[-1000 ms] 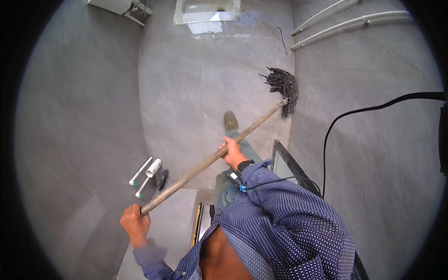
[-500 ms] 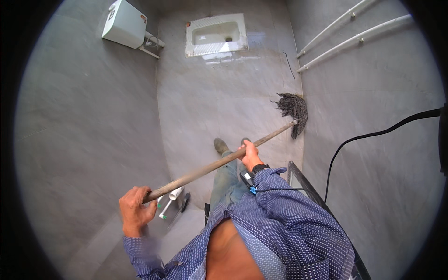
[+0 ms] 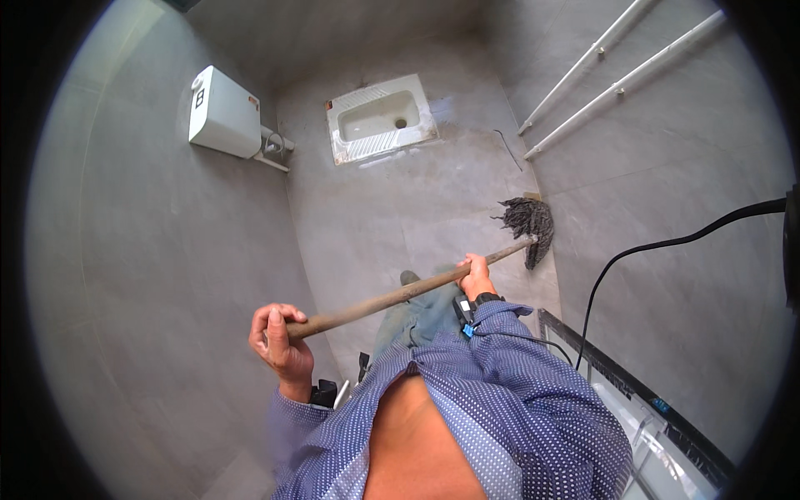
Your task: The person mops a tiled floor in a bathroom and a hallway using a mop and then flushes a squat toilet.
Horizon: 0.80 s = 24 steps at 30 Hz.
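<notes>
A mop with a long wooden handle [image 3: 379,302] slants across in front of me. Its dark grey string head [image 3: 532,223] lies on the floor against the foot of the right wall. My left hand [image 3: 282,340] is closed around the handle's upper end. Further down the shaft, my right hand [image 3: 475,275] grips it from the near side, with the forearm partly covering my legs. A watch-like band and a small device with a blue plug are on the right wrist.
A white squat toilet [image 3: 382,121] is set in the grey floor ahead. On the left wall hangs a white cistern [image 3: 223,115]. Two white pipes [image 3: 621,87] run along the right wall, and a dark-framed panel [image 3: 633,392] stands near my right side. A black cable [image 3: 667,243] hangs at right.
My left hand has moved right and slightly up with the handle's end. The view has shifted, so the toilet and cistern sit lower in it. The mop head stays by the right wall.
</notes>
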Each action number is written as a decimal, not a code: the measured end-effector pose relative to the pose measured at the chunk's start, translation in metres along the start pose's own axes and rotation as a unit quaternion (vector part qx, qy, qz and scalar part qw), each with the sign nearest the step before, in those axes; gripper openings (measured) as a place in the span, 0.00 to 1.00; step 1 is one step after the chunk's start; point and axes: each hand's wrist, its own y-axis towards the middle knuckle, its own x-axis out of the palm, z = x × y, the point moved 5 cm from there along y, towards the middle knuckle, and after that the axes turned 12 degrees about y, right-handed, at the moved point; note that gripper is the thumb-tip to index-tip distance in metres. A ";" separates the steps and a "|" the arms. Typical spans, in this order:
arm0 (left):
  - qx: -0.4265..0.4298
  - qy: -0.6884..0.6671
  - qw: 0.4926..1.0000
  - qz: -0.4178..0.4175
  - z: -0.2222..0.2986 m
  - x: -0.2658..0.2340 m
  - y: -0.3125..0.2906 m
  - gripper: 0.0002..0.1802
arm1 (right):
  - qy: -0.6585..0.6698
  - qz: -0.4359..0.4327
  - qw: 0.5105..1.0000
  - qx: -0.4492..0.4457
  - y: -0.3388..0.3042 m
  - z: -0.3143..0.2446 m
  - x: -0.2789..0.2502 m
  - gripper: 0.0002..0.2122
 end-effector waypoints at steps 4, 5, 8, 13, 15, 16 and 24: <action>-0.041 -0.083 0.993 -0.068 0.004 0.040 0.061 0.18 | 0.066 -0.037 0.997 -0.017 0.017 0.009 0.043 0.13; -0.041 -0.115 0.988 -0.095 0.004 0.049 0.079 0.17 | 0.078 -0.049 0.996 -0.017 0.019 0.011 0.057 0.13; -0.061 -0.188 0.965 -0.173 0.016 0.094 0.128 0.17 | 0.101 -0.063 0.993 -0.017 0.019 0.008 0.095 0.15; -0.044 -0.231 0.939 -0.251 0.029 0.173 0.214 0.18 | 0.149 -0.058 0.987 -0.014 0.011 -0.019 0.178 0.16; -0.049 -0.232 0.936 -0.258 0.034 0.203 0.249 0.17 | 0.157 -0.048 0.986 -0.032 0.018 -0.028 0.208 0.17; -0.046 -0.231 0.934 -0.269 0.037 0.215 0.268 0.17 | 0.174 -0.053 0.983 -0.022 0.020 -0.029 0.226 0.17; -0.016 -0.242 0.937 -0.250 0.050 0.257 0.373 0.17 | 0.183 -0.074 0.980 0.032 0.042 -0.032 0.358 0.17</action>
